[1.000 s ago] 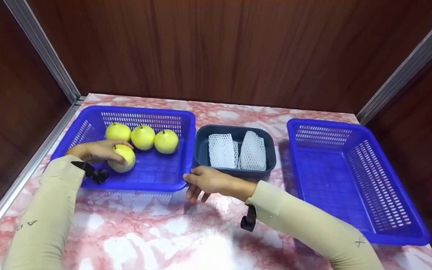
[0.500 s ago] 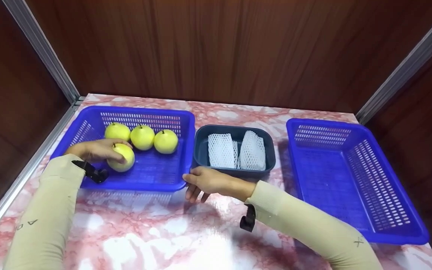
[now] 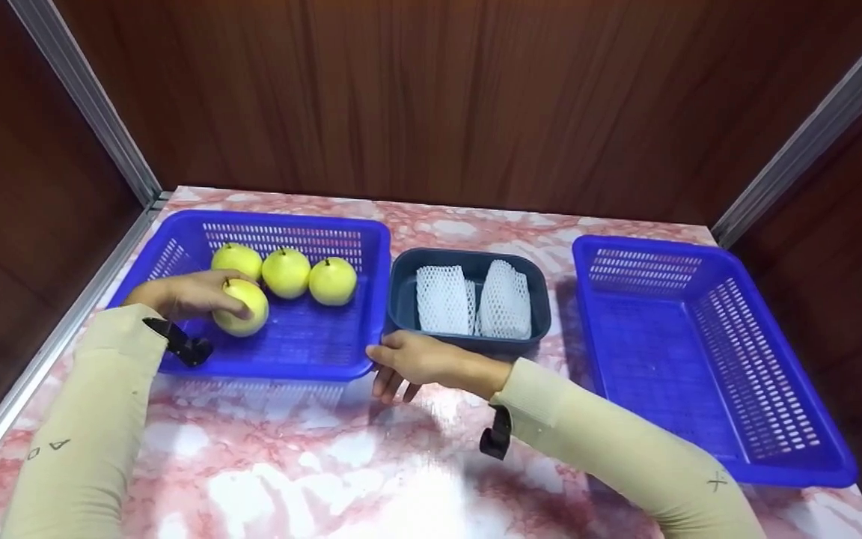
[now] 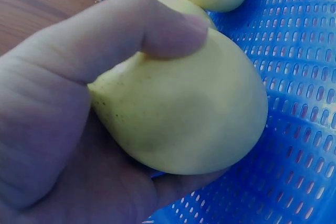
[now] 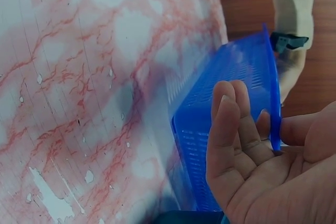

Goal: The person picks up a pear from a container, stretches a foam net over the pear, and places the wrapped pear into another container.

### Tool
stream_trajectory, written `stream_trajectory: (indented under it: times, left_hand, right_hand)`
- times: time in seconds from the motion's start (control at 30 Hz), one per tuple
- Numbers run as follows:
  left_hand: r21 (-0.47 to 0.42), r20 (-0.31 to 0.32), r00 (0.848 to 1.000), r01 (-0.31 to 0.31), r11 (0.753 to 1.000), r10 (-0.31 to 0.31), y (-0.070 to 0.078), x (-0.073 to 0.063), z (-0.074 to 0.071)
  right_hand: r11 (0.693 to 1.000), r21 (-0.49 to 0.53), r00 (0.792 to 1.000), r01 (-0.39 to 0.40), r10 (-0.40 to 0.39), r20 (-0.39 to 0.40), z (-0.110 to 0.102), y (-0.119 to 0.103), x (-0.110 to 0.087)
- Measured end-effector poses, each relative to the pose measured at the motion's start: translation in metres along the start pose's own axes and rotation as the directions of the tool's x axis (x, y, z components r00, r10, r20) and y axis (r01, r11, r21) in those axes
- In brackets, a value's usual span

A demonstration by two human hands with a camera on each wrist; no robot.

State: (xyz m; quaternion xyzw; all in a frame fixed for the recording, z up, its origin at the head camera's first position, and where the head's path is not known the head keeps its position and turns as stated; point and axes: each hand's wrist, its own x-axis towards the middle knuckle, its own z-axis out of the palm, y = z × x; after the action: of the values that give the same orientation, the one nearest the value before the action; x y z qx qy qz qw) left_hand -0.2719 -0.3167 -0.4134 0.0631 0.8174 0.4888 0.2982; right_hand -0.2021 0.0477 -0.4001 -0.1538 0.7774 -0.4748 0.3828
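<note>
My left hand (image 3: pixel 195 293) grips a yellow-green pear (image 3: pixel 246 313) inside the left blue plastic basket (image 3: pixel 274 370). In the left wrist view the thumb lies across the upper side of the pear (image 4: pixel 199 108) and the fingers pass beneath it, mostly hidden. Three more pears (image 3: pixel 286 273) sit in a row along the basket's back wall. At the basket's near right corner my right hand (image 3: pixel 422 361) pinches the rim. The right wrist view has the thumb and a finger on either side of the blue rim (image 5: pixel 273 87), with the other fingers (image 5: pixel 223 129) loosely bent outside the wall.
A dark blue-grey tub (image 3: pixel 543 314) with white foam net sleeves (image 3: pixel 442 301) stands right of the left basket. Farther right is a second blue basket (image 3: pixel 655 367) with nothing visible inside. Brown wood-look panels (image 3: pixel 431 105) enclose the marbled red and white table (image 3: pixel 311 464).
My left hand has shifted slightly up and away with the pear in its grip. The right hand stays at the basket corner.
</note>
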Motion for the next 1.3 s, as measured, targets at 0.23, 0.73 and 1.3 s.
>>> stream_trajectory:
  times: [0.23,0.73,1.3]
  left_hand:
    - [0.036,-0.057,0.998,-0.022,0.999,0.024,0.012,-0.004,-0.001]
    - [0.125,-0.153,0.981,-0.097,0.987,0.115,0.040,-0.017,0.001]
    - [0.199,-0.220,0.927,-0.263,0.944,0.305,0.068,-0.031,0.038]
  right_hand:
    - [0.997,-0.072,0.999,-0.018,0.016,-0.031,-0.004,-0.004,-0.002]
    - [1.000,-0.015,0.992,0.024,-0.026,-0.122,-0.034,-0.018,-0.027]
    - [0.979,0.051,0.954,0.198,-0.180,-0.242,-0.046,-0.017,-0.078]
